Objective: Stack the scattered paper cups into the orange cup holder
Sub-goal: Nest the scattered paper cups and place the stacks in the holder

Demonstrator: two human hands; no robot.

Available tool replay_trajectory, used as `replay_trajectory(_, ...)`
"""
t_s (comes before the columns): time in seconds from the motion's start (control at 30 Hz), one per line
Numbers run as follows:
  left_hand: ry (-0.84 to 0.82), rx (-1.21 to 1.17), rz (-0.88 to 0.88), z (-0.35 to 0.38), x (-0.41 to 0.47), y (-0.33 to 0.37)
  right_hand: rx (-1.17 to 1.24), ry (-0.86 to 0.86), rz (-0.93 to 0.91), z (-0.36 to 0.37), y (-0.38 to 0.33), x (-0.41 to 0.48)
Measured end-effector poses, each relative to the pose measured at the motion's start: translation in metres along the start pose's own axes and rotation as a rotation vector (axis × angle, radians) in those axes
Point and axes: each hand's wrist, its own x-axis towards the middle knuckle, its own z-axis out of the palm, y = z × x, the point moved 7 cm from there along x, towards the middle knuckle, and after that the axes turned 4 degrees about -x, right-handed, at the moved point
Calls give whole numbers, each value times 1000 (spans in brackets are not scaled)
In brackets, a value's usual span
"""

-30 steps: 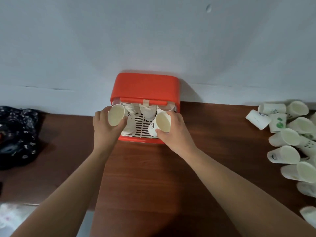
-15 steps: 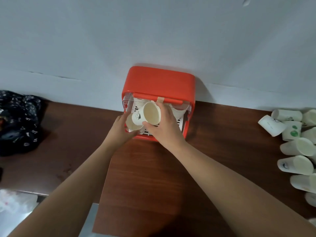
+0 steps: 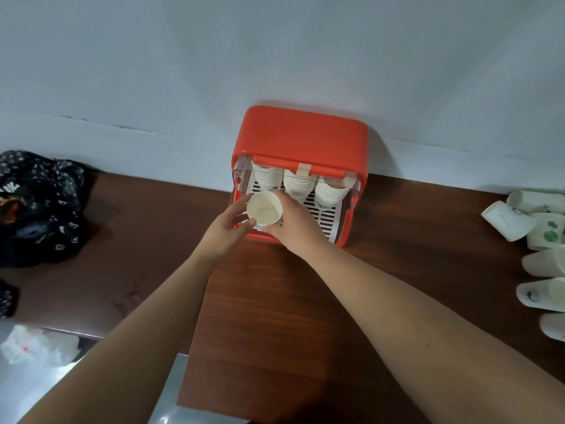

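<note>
Both hands meet on one paper cup [image 3: 264, 208], its open mouth facing the camera. The left hand [image 3: 226, 228] holds its left side and the right hand [image 3: 295, 224] wraps its right side. Just beyond the hands stands the orange cup holder [image 3: 299, 133] against the wall, with three cup stacks [image 3: 298, 185] hanging over its white slatted tray [image 3: 321, 214]. Scattered paper cups [image 3: 513, 221] lie far right of the right hand. A dark patterned cloth [image 3: 36, 203] lies left of the left hand on the brown table [image 3: 275, 301].

Both forearms extended forward; left hand [image 3: 227, 229] and right hand [image 3: 295, 223] jointly grip cup [image 3: 264, 209].
</note>
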Motion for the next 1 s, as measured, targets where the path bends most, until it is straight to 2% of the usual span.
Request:
replay_trajectory(0.13, 53, 82, 4, 2, 2, 5, 75, 80, 59, 5, 3, -1)
replay_trajectory(0.4, 203, 172, -46, -6, -33, 16, 42, 22, 116, -32, 34, -54)
replay_trajectory(0.53, 88, 278, 15, 23, -60, 16, -52, 67, 215, -69, 90, -116)
replay_trajectory(0.77, -193, 480, 207, 160, -51, 66, -180, 89, 459, -153, 216, -214)
replay_trajectory(1.0, -277, 549, 357, 332, -15, 160, -215, 275, 553, -270, 333, -250)
